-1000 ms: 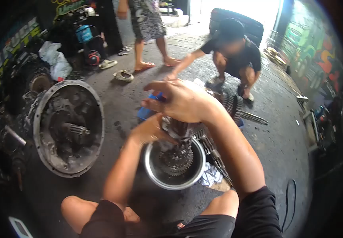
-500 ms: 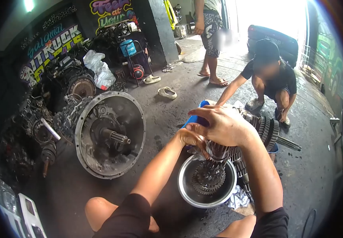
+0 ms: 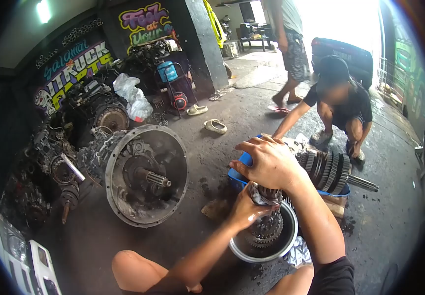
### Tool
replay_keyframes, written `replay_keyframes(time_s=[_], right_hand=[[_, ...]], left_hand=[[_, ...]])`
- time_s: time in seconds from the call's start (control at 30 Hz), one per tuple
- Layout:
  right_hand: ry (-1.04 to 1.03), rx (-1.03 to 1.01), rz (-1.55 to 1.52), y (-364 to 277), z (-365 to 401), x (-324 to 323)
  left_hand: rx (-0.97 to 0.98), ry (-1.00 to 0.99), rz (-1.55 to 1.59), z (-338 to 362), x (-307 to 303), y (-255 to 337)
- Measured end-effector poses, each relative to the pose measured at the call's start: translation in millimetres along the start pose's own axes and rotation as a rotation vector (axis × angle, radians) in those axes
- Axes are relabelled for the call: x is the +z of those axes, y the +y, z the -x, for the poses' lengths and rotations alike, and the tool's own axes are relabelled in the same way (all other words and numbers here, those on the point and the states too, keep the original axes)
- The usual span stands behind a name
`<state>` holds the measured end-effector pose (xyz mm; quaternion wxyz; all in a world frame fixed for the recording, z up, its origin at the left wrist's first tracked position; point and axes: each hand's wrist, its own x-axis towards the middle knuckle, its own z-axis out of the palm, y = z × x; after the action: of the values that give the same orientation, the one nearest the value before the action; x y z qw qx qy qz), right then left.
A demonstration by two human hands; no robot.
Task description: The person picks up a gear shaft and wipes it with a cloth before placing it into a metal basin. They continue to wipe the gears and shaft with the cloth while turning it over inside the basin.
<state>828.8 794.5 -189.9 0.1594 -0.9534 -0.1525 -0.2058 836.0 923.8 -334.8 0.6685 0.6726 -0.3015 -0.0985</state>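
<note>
A gear shaft stands upright in a round metal basin on the floor in front of me. My left hand wraps around its middle, and a wet, greyish patch that may be a rag shows at the fingers. Over the top end lies my right hand, palm down with bent fingers, hiding that end. Just beyond, a larger gear shaft lies across a blue tray. The arm of a crouching co-worker reaches toward the tray; that hand is partly hidden behind mine.
A large round bell housing with a splined shaft stands to my left. More gearbox parts are piled along the wall. Crumpled foil-like material lies beside the basin. Slippers lie farther off, and another person is near the entrance.
My left hand has moved down from the top of the upright shaft to its middle. My right hand stays on top. The standing person has stepped to the right, and my view has shifted slightly.
</note>
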Motion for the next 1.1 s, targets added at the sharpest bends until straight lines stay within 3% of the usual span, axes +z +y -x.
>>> replay_keyframes(time_s=[0.03, 0.13, 0.17, 0.23, 0.27, 0.37, 0.47, 0.5, 0.6, 0.63, 0.73, 0.77, 0.83, 0.9, 0.97, 1.0, 1.03, 1.07, 1.1], right_hand=[[0.009, -0.012, -0.003, 1, -2, 2], [0.04, 0.013, 0.053, 4, -6, 10], [0.048, 0.0, 0.048, 3, -8, 6], [-0.168, 0.111, 0.005, 0, -11, -4], [-0.034, 0.032, 0.023, 4, -9, 2], [-0.13, 0.047, -0.033, 7, -8, -9], [-0.083, -0.005, -0.007, 17, -5, -2], [-0.068, -0.006, -0.022, 16, -5, -1], [-0.109, 0.048, -0.06, 8, -2, -7], [-0.137, 0.075, -0.081, 5, -3, -9], [-0.167, 0.114, -0.12, 2, -5, -12], [-0.171, 0.12, -0.134, -1, -4, -13], [-0.192, 0.135, -0.156, -12, -5, -22], [-0.175, 0.139, -0.171, -13, -9, -17], [-0.154, 0.135, -0.114, -6, -11, -10], [-0.142, 0.118, -0.121, -3, -11, -5], [-0.133, 0.127, -0.12, -3, -10, -5], [-0.181, 0.179, -0.126, -7, -10, -8], [-0.217, 0.219, -0.134, -8, -12, -12]], left_hand=[[0.032, 0.107, 0.134, 5, 14, -8], [0.193, 0.566, -0.458, 11, 52, -7], [0.204, 0.653, -0.476, 9, 60, -7], [0.218, 0.729, -0.496, 7, 67, -6], [0.215, 0.736, -0.503, 7, 65, -4], [0.14, 0.596, -0.432, 4, 50, 3], [-0.006, -0.106, -0.037, -15, 0, 1], [-0.004, -0.1, -0.039, -22, -11, -1], [-0.135, -0.413, 0.054, -34, -38, 11], [-0.137, -0.401, 0.056, -31, -40, 7], [-0.409, -0.245, 0.635, -30, -51, -36], [-0.402, -0.234, 0.742, -30, -49, -47], [-0.092, 0.006, 0.592, -30, -41, -57], [-0.126, -0.009, 0.612, -28, -38, -62], [0.045, -0.046, 0.447, -23, -7, -74], [0.126, 0.035, 0.178, -23, -5, -115], [0.009, 0.312, 0.697, -19, 34, -146], [-0.529, 0.029, 0.129, -13, -3, -71], [-0.327, 0.059, 0.244, -11, 1, -111]])
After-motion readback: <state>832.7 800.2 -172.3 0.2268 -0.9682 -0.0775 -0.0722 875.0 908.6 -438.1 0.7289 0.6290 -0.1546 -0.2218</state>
